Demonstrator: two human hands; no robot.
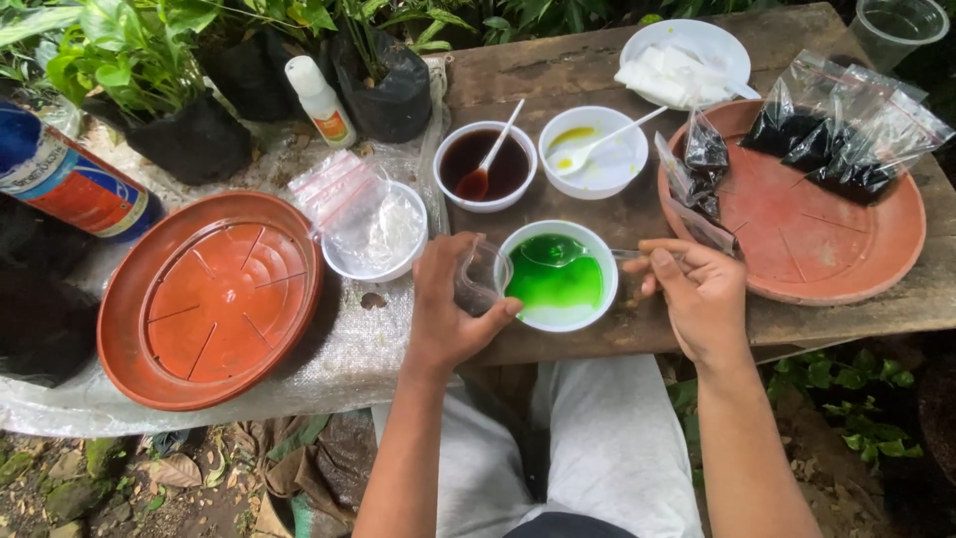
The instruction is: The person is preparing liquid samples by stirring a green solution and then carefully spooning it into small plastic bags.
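Hands: both mine, over the near edge of the bench (797, 40).
Left hand (448, 299): closed around a small clear plastic cup (483, 279), held tilted just beside the bowl of green liquid (558, 277), cup rim touching or nearly touching the bowl.
Right hand (697, 289): fingers pinched on the handle of a clear plastic spoon (558, 251); spoon bowl lies in the green liquid.
Behind the green bowl: white bowl of dark brown liquid (485, 164) with a spoon in it, and white bowl of yellowish liquid (593, 151) with a spoon in it, side by side.
Right of my hand: terracotta-coloured saucer (827, 239) carrying small clear bags of dark material (836, 139).
Left: second, empty saucer (209, 299); just beside it a white bowl holding clear bags (376, 231).
Far left: potted plants (149, 80) and a white squeeze bottle (319, 100).
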